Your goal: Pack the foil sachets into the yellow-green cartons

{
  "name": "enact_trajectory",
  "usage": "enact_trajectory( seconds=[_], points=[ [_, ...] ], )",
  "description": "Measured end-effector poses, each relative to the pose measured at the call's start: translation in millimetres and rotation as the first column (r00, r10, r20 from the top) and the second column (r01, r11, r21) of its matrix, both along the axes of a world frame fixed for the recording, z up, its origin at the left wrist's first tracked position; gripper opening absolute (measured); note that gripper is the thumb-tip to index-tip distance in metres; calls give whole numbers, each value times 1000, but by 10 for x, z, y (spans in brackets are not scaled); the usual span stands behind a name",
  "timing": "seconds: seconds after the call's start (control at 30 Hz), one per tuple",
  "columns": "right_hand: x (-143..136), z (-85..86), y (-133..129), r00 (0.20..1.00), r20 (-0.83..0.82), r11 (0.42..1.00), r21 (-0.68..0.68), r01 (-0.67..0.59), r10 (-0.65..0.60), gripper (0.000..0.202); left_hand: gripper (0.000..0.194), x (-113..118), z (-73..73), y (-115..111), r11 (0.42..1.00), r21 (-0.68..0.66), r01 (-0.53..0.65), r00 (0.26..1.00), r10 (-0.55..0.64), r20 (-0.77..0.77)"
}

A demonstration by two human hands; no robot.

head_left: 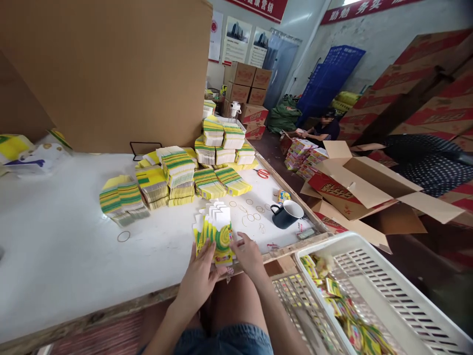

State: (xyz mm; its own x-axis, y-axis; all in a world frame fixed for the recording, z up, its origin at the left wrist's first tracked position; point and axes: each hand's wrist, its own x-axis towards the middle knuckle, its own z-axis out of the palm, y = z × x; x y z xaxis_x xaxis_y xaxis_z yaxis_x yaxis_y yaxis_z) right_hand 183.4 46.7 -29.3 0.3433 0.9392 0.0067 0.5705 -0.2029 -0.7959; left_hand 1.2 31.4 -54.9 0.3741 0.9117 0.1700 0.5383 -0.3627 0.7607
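A fanned stack of flat yellow-and-green cartons (221, 231) with white flaps lies on the white tabletop in front of me. My left hand (197, 276) rests over the stack's lower left part, with its fingers stretched and apart and its thumb by the near edge. At the right edge of the top carton is my right hand (248, 254), its fingers bent together against that edge. Exactly how its fingertips meet the carton is hard to see. Beyond my hands stand bundled stacks of similar cartons (177, 167), some piled on others.
On the right are a dark mug (286, 215), several rubber bands (251, 217) and red-handled scissors (263, 173). A white basket (354, 237) with small packets stands beside the table. Open cardboard boxes (347, 192) and a seated person (327, 129) are farther off. A cardboard panel (140, 74) rises behind the tabletop.
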Motion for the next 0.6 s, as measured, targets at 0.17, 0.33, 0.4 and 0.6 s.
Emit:
enact_trajectory(
  seconds=[0.17,0.33,0.4,0.6],
  points=[
    [-122,-15,44,982,-186,996,91,-25,42,28,52,-100,151,-23,986,-117,-116,967,139,214],
    [-174,138,-259,877,-447,981,151,-118,174,36,55,-43,321,-10,878,-461,130,629,286,723],
    [-258,167,-357,770,-605,978,169,-124,203,34,56,-10,349,-18,853,-470,229,612,249,751],
    [-367,201,-483,614,-750,968,164,-188,246,25,60,28,438,-117,771,-426,473,469,189,863]
  ],
)
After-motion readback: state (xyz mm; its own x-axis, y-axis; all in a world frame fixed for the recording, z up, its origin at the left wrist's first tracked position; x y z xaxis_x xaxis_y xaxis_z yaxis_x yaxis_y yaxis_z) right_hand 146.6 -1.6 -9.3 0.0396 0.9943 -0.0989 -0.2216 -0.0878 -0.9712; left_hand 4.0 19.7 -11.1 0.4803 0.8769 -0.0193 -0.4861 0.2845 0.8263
